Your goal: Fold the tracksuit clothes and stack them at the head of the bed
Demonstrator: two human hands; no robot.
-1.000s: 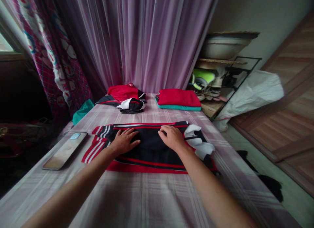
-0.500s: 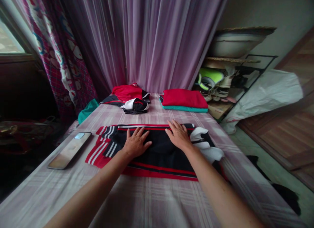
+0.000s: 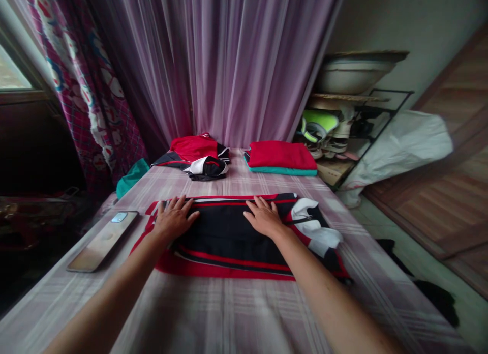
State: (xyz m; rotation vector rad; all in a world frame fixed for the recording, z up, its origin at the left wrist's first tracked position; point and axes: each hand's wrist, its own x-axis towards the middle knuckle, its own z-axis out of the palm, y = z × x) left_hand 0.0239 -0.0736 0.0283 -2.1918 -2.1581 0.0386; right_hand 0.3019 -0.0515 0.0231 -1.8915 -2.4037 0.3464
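Note:
A folded black and red jacket (image 3: 221, 232) with white trim lies flat across the plaid bedsheet (image 3: 221, 313). Its white collar (image 3: 316, 227) points to the right. My left hand (image 3: 173, 219) rests with spread fingers on the left end of the jacket, over the striped cuffs, which it and the forearm largely cover. On the upper right part of the same garment lies my right hand (image 3: 265, 216), fingers apart and palm down. Neither hand grips the fabric.
Left of the jacket lies a phone (image 3: 102, 242). Farther back are a loose red and black garment (image 3: 194, 148) and a stack of folded red and teal clothes (image 3: 282, 158). Purple curtains (image 3: 229, 64) hang behind; a shoe rack (image 3: 339, 140) stands at right.
My left hand has slid left along the jacket, onto its striped cuffs. The right hand remains flat near the upper edge, with a small shift left. The view has turned slightly.

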